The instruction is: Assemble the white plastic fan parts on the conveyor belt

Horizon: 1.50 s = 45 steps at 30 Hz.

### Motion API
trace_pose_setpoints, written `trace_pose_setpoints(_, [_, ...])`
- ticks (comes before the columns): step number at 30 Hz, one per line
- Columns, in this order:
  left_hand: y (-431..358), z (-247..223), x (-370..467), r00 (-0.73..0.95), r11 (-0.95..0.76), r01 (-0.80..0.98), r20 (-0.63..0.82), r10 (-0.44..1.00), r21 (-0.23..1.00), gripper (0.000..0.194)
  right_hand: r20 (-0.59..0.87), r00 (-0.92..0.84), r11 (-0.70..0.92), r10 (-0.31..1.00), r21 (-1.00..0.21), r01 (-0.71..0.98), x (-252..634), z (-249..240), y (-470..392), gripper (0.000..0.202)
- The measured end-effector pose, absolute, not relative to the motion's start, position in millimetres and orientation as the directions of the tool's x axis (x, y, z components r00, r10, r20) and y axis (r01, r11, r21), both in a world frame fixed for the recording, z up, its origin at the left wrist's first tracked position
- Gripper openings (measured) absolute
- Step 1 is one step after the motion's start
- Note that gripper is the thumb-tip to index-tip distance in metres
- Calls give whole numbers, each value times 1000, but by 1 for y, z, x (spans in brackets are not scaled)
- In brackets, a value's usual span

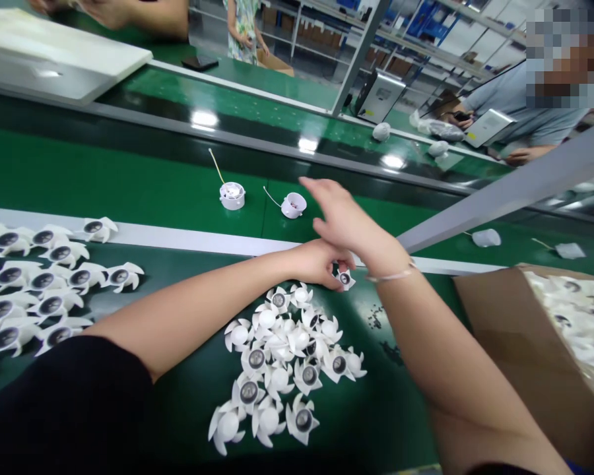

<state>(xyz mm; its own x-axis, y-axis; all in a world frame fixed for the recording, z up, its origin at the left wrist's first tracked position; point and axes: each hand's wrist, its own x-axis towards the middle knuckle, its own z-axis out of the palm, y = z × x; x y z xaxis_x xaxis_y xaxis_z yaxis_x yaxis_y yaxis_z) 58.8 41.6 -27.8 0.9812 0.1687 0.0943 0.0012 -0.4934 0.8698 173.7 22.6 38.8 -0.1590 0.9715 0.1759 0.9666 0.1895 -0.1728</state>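
Observation:
My left hand [319, 262] reaches forward across the green bench, its fingers closed on a small white fan impeller [345, 280] near the pale rail. Just above it, my right hand [339, 214] is open with fingers stretched out to the left, holding nothing. Close to those fingertips, a white round fan housing [294, 206] with a thin wire stands on the green belt. A second housing [232, 196], its wire sticking up, stands farther left. Below my left hand lies a loose pile of white impellers [277, 343], some with dark hubs facing up.
Rows of impellers [44, 280] cover the bench at left. A cardboard box [505, 330] of white parts stands at right. A slanted metal post [515, 178] crosses beside my right arm. More housings [486, 237] lie on the belt; people work across the line.

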Motion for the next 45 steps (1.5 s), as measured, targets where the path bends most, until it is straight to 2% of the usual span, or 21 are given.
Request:
trace_pose_setpoints(2, [40, -29, 57, 975, -516, 64, 58, 216, 854, 37, 1, -218, 218, 976, -78, 973, 151, 31, 52, 74])
trace_pose_setpoints(5, [40, -29, 56, 963, -529, 120, 31, 268, 840, 33, -111, -244, 242, 963, -34, 970, 135, 27, 71, 53])
trace_pose_setpoints(7, [40, -29, 55, 970, -514, 76, 55, 235, 855, 32, -53, -233, 230, 971, -62, 971, 140, 33, 61, 44])
trace_pose_setpoints(8, [40, -29, 56, 975, -502, 47, 69, 209, 864, 34, 29, -220, 221, 975, -99, 970, 146, 38, 49, 40])
trace_pose_setpoints(11, [42, -28, 57, 984, -450, 1, 79, 158, 893, 42, 357, -86, 203, 930, -304, 931, 170, 53, -7, 30])
trace_pose_setpoints(13, [44, -27, 58, 984, -406, 16, 57, 168, 914, 42, 429, 52, 146, 902, -416, 897, 185, 57, -52, 30])
trace_pose_setpoints(15, [48, -24, 59, 981, -320, 43, 21, 194, 946, 38, 400, 211, 58, 892, -564, 824, 198, 51, -92, 29])
trace_pose_setpoints(18, [54, -21, 60, 969, -142, 70, -33, 245, 987, 32, 297, 224, 47, 928, -692, 721, 207, 28, -130, 22])
trace_pose_setpoints(20, [57, -19, 60, 953, -46, 66, -49, 299, 997, 32, 291, 159, 92, 943, -689, 719, 208, 11, -140, 19])
trace_pose_setpoints(23, [57, -19, 60, 949, -11, 45, -39, 313, 999, 37, 328, 68, 155, 942, -607, 779, 205, -4, -143, 16])
trace_pose_setpoints(26, [53, -19, 60, 969, -90, 85, -61, 240, 992, 45, 320, 35, 156, 947, -552, 819, 202, -5, -143, 16])
trace_pose_setpoints(28, [52, -18, 62, 972, -145, 119, -85, 219, 982, 43, 303, 74, 110, 950, -547, 830, 200, -3, -142, 15])
trace_pose_setpoints(34, [54, -16, 69, 975, -223, 132, -86, 207, 966, 33, 221, 161, -19, 962, -531, 847, 195, 0, -134, 12])
trace_pose_setpoints(38, [55, -14, 69, 960, -243, 194, -134, 245, 951, 41, 213, 124, 19, 969, -565, 825, 201, 3, -135, 12])
trace_pose_setpoints(42, [66, 10, 56, 918, -405, 364, -252, 305, 839, 37, 146, -53, 136, 988, -647, 751, 206, 5, -139, 11])
trace_pose_setpoints(45, [73, 43, 40, 910, -589, 407, -368, 192, 698, 30, 216, -6, 133, 976, -578, 805, 205, -1, -135, 23])
